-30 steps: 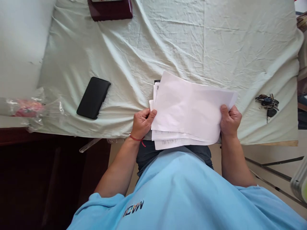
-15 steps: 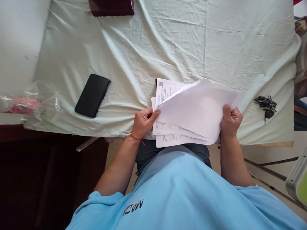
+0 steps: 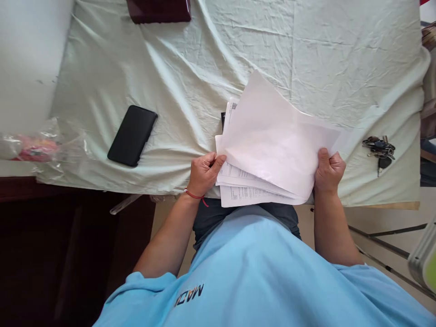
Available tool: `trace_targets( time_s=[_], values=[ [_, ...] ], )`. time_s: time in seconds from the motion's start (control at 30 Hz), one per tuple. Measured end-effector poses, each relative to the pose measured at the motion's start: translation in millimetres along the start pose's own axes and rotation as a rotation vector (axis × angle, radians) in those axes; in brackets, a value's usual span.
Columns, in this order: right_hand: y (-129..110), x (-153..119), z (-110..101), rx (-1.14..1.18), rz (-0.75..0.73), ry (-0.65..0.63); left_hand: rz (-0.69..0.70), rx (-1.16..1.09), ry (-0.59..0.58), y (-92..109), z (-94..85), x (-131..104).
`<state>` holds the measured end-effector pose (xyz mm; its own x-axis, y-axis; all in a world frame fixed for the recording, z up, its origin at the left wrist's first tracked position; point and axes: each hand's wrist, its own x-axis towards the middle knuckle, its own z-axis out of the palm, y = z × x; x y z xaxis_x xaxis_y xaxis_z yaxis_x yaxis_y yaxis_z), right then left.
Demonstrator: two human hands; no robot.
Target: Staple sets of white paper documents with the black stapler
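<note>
Several sheets of paper (image 3: 269,136) are held fanned out over the table's near edge and my lap. The top sheet shows a blank white face, and printed lines show on the sheets beneath. My left hand (image 3: 205,172) is closed on the left side of the papers, thumb on top. At the right side, my right hand (image 3: 329,170) grips them with its thumb on the upper face and its fingers largely hidden below. A black thing (image 3: 223,119) peeks out behind the sheets at the left; most of it is covered.
On the pale cloth-covered table (image 3: 190,68) a black phone (image 3: 132,135) lies to the left. A bunch of keys (image 3: 379,150) lies at the right. A dark red box (image 3: 159,10) sits at the far edge. Clear plastic wrapping (image 3: 64,145) with something pink rests at far left.
The top sheet's far left part has swung up and away from me, covering most of the printed sheet under it. Both hands stay nearly in place.
</note>
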<state>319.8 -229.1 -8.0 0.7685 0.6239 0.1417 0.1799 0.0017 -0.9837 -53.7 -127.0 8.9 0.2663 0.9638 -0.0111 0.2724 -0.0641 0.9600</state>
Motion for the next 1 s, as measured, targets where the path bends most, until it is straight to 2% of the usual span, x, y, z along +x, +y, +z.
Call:
trace_targets(
  time_s=[0.2, 0.37, 0.5, 0.73, 1.0],
  values=[
    [2.0, 2.5, -2.6, -0.017, -0.005, -0.031, -0.017, -0.157, -0.136, -8.7, -7.6, -3.3],
    [-0.3, 3.4, -8.3, -0.014, 0.051, -0.106, -0.011, -0.1, -0.084, -4.9, -10.3, -2.7],
    [-3.9, 2.8, -11.6, 0.0, 0.075, -0.116, -0.022, -0.03, -0.056, 2.5, -10.9, -1.9],
    [-3.7, 7.2, -19.3, 0.032, 0.105, -0.148, -0.127, -0.179, -0.118, 11.9, -12.1, -0.6],
    [-1.3, 12.3, -26.6, 0.058, 0.152, -0.188, -0.115, -0.159, -0.102, 12.0, -9.8, 4.1]
  ],
)
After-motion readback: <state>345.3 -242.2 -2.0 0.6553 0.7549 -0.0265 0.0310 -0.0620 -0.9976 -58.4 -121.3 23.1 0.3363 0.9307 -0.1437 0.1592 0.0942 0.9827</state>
